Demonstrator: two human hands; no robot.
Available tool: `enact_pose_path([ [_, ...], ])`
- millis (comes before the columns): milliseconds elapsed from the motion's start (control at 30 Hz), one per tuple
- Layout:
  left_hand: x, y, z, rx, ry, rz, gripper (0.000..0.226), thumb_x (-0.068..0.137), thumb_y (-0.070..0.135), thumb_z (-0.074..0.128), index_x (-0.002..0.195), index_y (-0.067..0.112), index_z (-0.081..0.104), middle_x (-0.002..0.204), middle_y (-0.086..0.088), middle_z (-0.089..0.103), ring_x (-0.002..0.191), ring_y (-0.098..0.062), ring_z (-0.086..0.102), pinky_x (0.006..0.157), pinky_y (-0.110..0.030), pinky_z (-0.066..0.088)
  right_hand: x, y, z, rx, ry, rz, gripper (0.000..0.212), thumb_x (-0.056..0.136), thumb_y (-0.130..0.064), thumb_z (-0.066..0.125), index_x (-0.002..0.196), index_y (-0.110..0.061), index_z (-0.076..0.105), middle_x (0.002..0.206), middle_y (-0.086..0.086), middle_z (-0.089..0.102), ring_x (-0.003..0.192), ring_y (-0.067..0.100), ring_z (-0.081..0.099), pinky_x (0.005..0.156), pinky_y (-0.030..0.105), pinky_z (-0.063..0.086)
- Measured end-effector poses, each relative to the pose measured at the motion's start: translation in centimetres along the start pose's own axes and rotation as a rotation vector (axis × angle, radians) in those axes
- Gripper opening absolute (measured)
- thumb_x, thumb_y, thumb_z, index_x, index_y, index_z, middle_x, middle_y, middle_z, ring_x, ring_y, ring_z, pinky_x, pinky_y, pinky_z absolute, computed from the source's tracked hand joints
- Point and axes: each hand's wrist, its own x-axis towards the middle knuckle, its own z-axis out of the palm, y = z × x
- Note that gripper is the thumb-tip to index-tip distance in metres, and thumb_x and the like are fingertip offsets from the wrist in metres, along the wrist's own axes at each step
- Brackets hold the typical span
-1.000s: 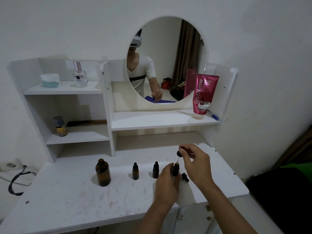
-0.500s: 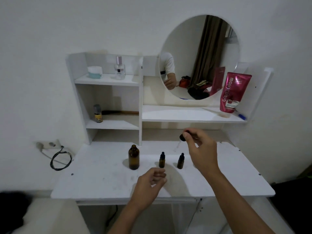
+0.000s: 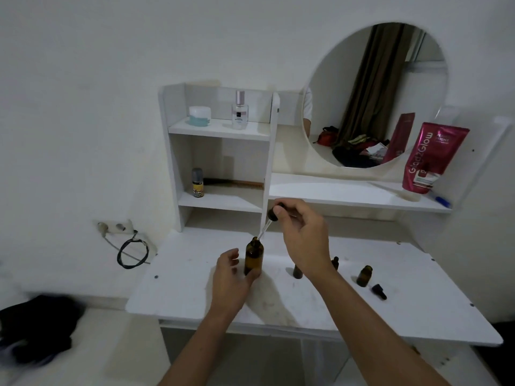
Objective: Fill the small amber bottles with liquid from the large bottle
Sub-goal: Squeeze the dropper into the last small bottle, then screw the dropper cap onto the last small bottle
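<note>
The large amber bottle (image 3: pixel 253 259) stands uncapped on the white table (image 3: pixel 306 307). My left hand (image 3: pixel 230 277) wraps its lower part, thumb in front. My right hand (image 3: pixel 303 238) pinches the black bulb of a dropper (image 3: pixel 273 214) above it, and the glass tip reaches the bottle's mouth. To the right stand three small amber bottles: one (image 3: pixel 297 271) half hidden behind my right forearm, one capped (image 3: pixel 335 263), and one open (image 3: pixel 364 275). A loose black dropper cap (image 3: pixel 379 291) lies beside the open one.
White shelves (image 3: pixel 220 199) behind hold a jar, a perfume bottle (image 3: pixel 239 111), a small can and a comb. A round mirror (image 3: pixel 376 93) and a pink tube (image 3: pixel 432 157) stand at the right. A wall socket with a looped cable (image 3: pixel 132 252) is at the left.
My right hand carried the dropper left from the small bottles to the large bottle's mouth. My left hand left the small bottle and took hold of the large one. The view swung left.
</note>
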Motion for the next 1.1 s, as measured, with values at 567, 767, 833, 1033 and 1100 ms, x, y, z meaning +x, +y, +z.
enact_pose_path([
  [567, 1.6, -1.1, 0.2, 0.092, -0.028, 0.115, 0.043, 0.089, 0.039, 0.076, 0.126, 0.030, 0.057, 0.116, 0.019, 0.067, 0.106, -0.003, 0.063, 0.091, -0.019, 0.051, 0.4, 3.5, 3.5, -0.185, -0.144, -0.016, 0.016, 0.096, -0.016, 0.068, 0.111, -0.020, 0.074, 0.100, -0.012, 0.075, 0.096, 0.001, 0.070, 0.089, 0.012, 0.054],
  [767, 1.5, -1.3, 0.7, 0.118, -0.021, 0.096, 0.045, 0.090, 0.041, 0.073, 0.130, 0.030, 0.055, 0.121, 0.016, 0.067, 0.110, -0.006, 0.063, 0.096, -0.022, 0.050, -0.3, 5.1, 3.6, -0.241, -0.207, 0.072, 0.026, 0.094, -0.017, 0.072, 0.119, -0.020, 0.071, 0.102, -0.012, 0.074, 0.094, -0.001, 0.069, 0.091, 0.011, 0.054],
  [833, 1.3, -1.3, 0.7, 0.131, -0.012, 0.102, 0.046, 0.091, 0.040, 0.073, 0.131, 0.029, 0.054, 0.123, 0.015, 0.066, 0.112, -0.007, 0.062, 0.101, -0.027, 0.052, -0.5, 5.4, 3.8, -0.252, -0.228, 0.089, 0.028, 0.093, -0.017, 0.073, 0.121, -0.021, 0.071, 0.102, -0.012, 0.073, 0.095, -0.003, 0.068, 0.091, 0.011, 0.054],
  [1033, 0.8, -1.7, 0.7, 0.144, -0.012, 0.105, 0.047, 0.092, 0.041, 0.071, 0.133, 0.031, 0.052, 0.124, 0.017, 0.064, 0.114, -0.007, 0.061, 0.102, -0.029, 0.053, -1.1, 6.2, 3.7, -0.246, -0.224, 0.107, 0.030, 0.093, -0.018, 0.073, 0.123, -0.023, 0.070, 0.110, -0.013, 0.073, 0.102, 0.002, 0.069, 0.096, 0.021, 0.056],
  [1100, 0.8, -1.5, 0.6, 0.153, -0.015, 0.103, 0.047, 0.092, 0.042, 0.070, 0.134, 0.031, 0.051, 0.123, 0.018, 0.063, 0.115, -0.008, 0.061, 0.102, -0.027, 0.052, -1.2, 6.0, 3.4, -0.236, -0.212, 0.100, 0.031, 0.094, -0.020, 0.073, 0.124, -0.022, 0.069, 0.114, -0.013, 0.073, 0.104, 0.003, 0.068, 0.096, 0.021, 0.056],
])
